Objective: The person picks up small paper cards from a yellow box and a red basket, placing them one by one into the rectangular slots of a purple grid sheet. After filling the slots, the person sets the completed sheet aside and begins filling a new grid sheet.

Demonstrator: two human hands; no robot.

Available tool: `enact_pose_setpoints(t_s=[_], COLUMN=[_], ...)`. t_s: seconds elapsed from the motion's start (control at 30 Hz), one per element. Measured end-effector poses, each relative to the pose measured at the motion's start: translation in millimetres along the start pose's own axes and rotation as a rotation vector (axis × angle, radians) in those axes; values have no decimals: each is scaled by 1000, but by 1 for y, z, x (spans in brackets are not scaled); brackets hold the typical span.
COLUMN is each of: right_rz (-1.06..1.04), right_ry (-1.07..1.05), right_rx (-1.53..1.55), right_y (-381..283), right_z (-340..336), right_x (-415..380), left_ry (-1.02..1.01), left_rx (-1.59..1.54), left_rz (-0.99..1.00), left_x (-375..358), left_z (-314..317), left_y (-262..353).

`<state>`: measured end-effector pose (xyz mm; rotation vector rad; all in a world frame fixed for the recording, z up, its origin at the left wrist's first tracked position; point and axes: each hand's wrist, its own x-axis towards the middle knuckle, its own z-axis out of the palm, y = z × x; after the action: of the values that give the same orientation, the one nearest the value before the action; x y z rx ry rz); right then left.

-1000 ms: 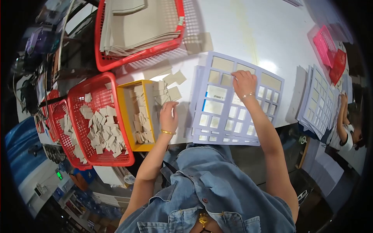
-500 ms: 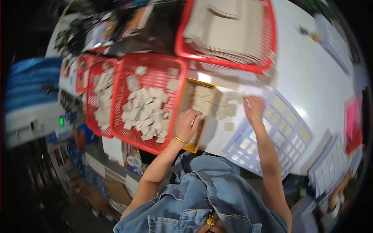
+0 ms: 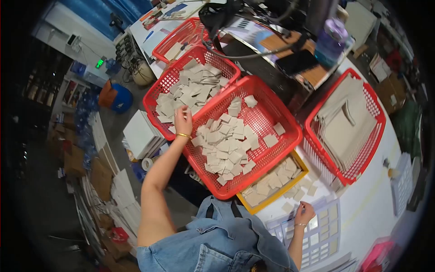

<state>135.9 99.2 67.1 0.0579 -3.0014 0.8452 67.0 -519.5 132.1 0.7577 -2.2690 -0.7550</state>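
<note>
My left hand (image 3: 183,119), a gold bangle at its wrist, is at the near edge of a red basket (image 3: 149,109) heaped with small beige square pieces (image 3: 192,88). Its fingers are curled together; whatever they hold is hidden. My right hand (image 3: 304,213) is over a pale lavender sheet with rows of rectangular cells (image 3: 324,229). The fingers there are pinched, and I cannot make out anything between them. Several loose beige squares (image 3: 299,195) lie near it, beside a yellow-rimmed box (image 3: 256,206) of similar pieces.
A larger red basket (image 3: 283,147) with more squares stands in the middle. At the right, another red basket (image 3: 379,131) holds stacked beige sheets (image 3: 351,113). A purple bottle (image 3: 331,43) and a black phone (image 3: 297,62) are at the back. Pink plastic (image 3: 378,256) lies lower right.
My left hand has moved from the yellow-rimmed box across to the far-left red basket. The head view has turned left. My right hand remains by the lavender sheet, now nearer its edge.
</note>
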Motion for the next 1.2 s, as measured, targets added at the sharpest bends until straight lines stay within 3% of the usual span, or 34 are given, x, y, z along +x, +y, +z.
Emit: enact_pose_setpoints(t_s=[0.2, 0.3, 0.4, 0.43, 0.53, 0.8, 0.9, 1.0, 1.1, 1.2], right_rz=[17, 32, 32, 31, 99, 164, 136, 51, 86, 115], right_ry=[-70, -89, -89, -89, -135, -258, -249, -242, -238, -240], right_rx=[-93, -96, -170, -207, -197, -163, -139, -137, -159, -154], right_y=[-32, -54, -74, -82, -104, -117, -128, -131, -139, -133], right_z=[-3, -4, -3, -4, -8, 7, 18, 21, 15, 15], right_x=[14, 17, 14, 12, 7, 13, 23, 27, 25, 13], left_ry=[-170, -368, -427, -792, -1023, -682, -670, -634, -550, -546], left_rx=[436, 559, 886, 937, 939, 767, 808, 847, 901, 977], left_rz=[217, 371, 543, 338, 190, 372, 335, 315, 338, 235], left_x=[113, 163, 196, 205, 212, 208, 207, 210, 215, 215], left_z=[41, 89, 163, 148, 158, 191, 177, 205, 216, 210], left_y=[-25, -34, -90, -47, -28, -90, -59, -76, -84, -77])
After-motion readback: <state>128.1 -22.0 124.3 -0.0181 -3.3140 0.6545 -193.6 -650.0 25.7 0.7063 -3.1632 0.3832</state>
